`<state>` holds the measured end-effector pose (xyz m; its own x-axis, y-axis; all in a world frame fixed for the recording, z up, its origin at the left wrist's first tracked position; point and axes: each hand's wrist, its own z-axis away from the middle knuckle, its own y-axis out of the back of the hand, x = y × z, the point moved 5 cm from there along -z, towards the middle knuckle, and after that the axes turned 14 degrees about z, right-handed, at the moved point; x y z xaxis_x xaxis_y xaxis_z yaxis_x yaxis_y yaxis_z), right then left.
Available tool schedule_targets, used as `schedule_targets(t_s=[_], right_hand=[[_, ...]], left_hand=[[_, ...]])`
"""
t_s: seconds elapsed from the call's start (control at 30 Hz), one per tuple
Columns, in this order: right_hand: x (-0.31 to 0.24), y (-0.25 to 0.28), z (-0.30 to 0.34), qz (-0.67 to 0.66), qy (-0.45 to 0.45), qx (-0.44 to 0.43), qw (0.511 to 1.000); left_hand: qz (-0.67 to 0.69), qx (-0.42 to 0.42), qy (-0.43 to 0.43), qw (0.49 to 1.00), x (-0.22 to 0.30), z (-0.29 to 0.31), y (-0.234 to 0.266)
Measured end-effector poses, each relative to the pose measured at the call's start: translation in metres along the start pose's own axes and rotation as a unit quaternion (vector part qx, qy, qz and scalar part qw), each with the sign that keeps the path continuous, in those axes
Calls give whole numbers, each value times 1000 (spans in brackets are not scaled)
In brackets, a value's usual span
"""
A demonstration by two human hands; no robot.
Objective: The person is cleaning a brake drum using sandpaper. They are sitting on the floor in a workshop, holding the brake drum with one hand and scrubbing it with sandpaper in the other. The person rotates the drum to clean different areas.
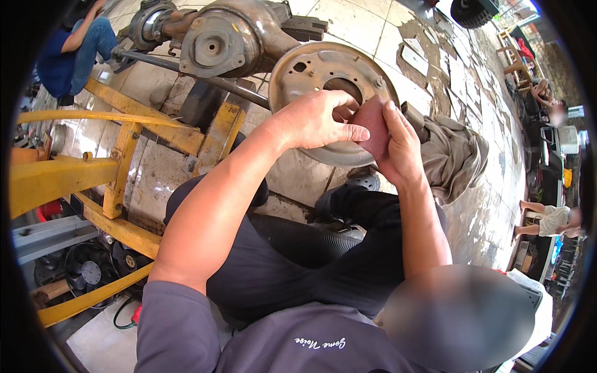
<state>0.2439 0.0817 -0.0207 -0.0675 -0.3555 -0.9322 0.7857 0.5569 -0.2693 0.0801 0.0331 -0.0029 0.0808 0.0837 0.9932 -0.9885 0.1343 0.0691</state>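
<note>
Both hands are at a reddish-brown piece of sandpaper (372, 127), bent into a curve, just in front of a rusty brake backing plate (292, 78). My right hand (403, 146) grips its right side, fingers along the outer edge. At the opposite edge, the thumb of my left hand (323, 118) presses on the sandpaper, with the other fingers curled and partly hidden behind. The round plate has a large central hole and several small ones; my hands cover part of its face. It sits at the end of an axle with a worn metal housing (214, 46).
A yellow metal frame (68, 180) stands at my left, with a black fan (90, 273) below it. A grey-brown cloth (457, 155) lies right of the plate. Torn cardboard (413, 59) litters the tiled floor. Another person (74, 56) crouches far left; others sit far right.
</note>
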Motion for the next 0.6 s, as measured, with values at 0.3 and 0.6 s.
schedule_targets(t_s=[0.3, 0.6], right_hand=[[-14, -4, 0, 183, 58, 129, 973], [23, 16, 3, 469, 3, 138, 873]], left_hand=[[173, 23, 16, 985, -1, -7, -6], [-247, 123, 99, 956, -6, 8, 52]])
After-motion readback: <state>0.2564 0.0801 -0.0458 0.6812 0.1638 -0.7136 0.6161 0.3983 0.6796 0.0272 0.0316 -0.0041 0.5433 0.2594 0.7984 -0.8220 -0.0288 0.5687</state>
